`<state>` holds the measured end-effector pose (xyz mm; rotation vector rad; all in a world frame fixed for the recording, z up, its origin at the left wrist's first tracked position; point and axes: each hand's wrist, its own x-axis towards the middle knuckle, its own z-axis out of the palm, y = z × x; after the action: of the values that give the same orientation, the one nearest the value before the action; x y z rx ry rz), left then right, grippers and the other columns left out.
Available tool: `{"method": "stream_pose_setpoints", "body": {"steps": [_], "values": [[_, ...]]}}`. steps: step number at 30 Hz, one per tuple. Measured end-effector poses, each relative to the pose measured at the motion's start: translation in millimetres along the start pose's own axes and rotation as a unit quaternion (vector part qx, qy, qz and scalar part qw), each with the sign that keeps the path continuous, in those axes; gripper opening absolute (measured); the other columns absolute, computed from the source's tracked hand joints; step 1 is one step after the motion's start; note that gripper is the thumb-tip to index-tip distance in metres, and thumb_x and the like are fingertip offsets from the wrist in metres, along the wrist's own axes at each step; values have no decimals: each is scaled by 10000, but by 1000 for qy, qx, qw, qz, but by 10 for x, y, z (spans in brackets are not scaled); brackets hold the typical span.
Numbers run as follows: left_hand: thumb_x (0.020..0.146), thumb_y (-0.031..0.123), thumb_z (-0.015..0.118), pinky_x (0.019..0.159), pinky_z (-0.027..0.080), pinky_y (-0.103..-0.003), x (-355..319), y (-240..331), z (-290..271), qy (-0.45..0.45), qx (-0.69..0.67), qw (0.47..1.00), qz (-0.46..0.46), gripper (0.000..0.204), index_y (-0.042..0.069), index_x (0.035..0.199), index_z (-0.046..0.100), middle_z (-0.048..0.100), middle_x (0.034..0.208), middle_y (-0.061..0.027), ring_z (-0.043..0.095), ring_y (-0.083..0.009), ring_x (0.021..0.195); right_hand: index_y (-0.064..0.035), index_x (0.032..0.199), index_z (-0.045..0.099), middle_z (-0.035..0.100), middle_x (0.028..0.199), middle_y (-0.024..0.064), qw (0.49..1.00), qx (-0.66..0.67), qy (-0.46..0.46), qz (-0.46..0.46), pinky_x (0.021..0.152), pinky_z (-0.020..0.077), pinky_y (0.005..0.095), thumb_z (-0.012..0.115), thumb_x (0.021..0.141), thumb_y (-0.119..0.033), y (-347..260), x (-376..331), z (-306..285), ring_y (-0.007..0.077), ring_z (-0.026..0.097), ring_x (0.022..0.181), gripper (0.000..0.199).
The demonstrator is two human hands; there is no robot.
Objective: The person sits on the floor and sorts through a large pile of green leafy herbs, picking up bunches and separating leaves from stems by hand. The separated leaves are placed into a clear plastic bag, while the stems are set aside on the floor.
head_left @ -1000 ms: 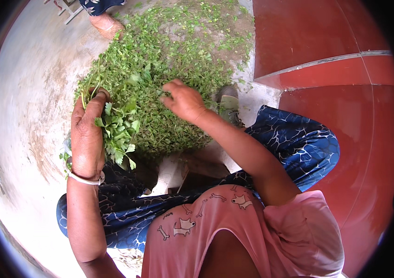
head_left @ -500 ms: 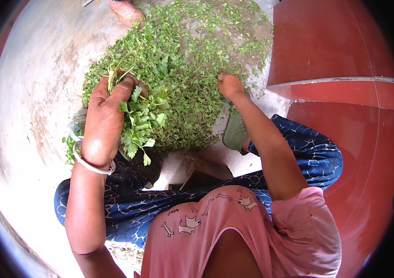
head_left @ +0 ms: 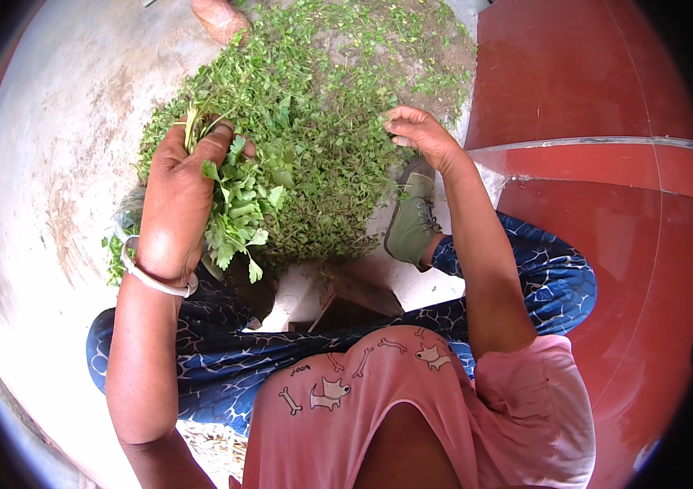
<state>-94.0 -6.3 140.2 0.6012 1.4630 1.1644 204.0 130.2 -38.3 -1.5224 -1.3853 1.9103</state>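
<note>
A small bunch of coriander-like leafy herbs (head_left: 240,208) is in my left hand (head_left: 179,187), its pale stems gripped between thumb and fingers. The broad lobed leaves hang down on the right side of that hand. My right hand (head_left: 428,138) is held over the right part of a wide heap of loose green leaves and stems (head_left: 322,179). Its fingers are stretched to the left, with the thumb apart from them and no stalk plainly in them. A white bangle (head_left: 159,281) circles my left wrist.
My green shoe (head_left: 413,216) rests at the heap's near right edge. Another person's bare foot (head_left: 222,20) is at its far left. Red panels (head_left: 575,90) border the right side. Pale concrete floor (head_left: 61,163) spreads to the left. Below the heap is a dark wooden piece (head_left: 355,306).
My right hand has gone from closed to fingers spread, shifting slightly right. My left hand still holds the herb bunch and has moved a little left and down.
</note>
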Motion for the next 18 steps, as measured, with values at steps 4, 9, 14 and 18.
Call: {"method": "stream_pose_setpoints", "body": {"steps": [4, 9, 14, 18], "values": [[908, 136, 553, 717, 440, -244, 4, 21, 82, 20, 25, 999, 21, 180, 17, 1044, 546, 597, 908, -10, 542, -87, 802, -149, 877, 600, 610, 1100, -12, 999, 6, 13, -48, 846, 420, 293, 622, 851, -204, -202, -143, 17, 104, 537, 958, 65], [898, 142, 572, 705, 426, -232, 61, -70, 23, -2, 61, 998, 28, 190, 29, 1050, 564, 581, 891, 2, 520, -82, 788, -108, 923, 606, 625, 1053, 7, 994, 46, -6, -97, 864, 427, 302, 628, 852, -209, -388, -233, 120, 127, 554, 967, 126], [863, 133, 635, 657, 375, -217, 75, -119, 62, -23, 65, 997, 23, 184, 25, 1000, 578, 559, 817, 33, 455, -57, 720, -98, 878, 590, 632, 1089, 69, 960, 238, -115, -93, 868, 467, 345, 592, 882, -145, -472, -322, 288, 168, 593, 995, 47], [832, 121, 685, 740, 433, -240, 80, -162, 59, -44, 81, 995, 42, 210, 42, 1001, 589, 628, 882, -5, 551, -93, 798, -84, 862, 596, 640, 1002, 53, 971, 203, -94, -87, 847, 469, 317, 599, 880, -137, -623, -466, 600, 148, 597, 958, 56]]}}
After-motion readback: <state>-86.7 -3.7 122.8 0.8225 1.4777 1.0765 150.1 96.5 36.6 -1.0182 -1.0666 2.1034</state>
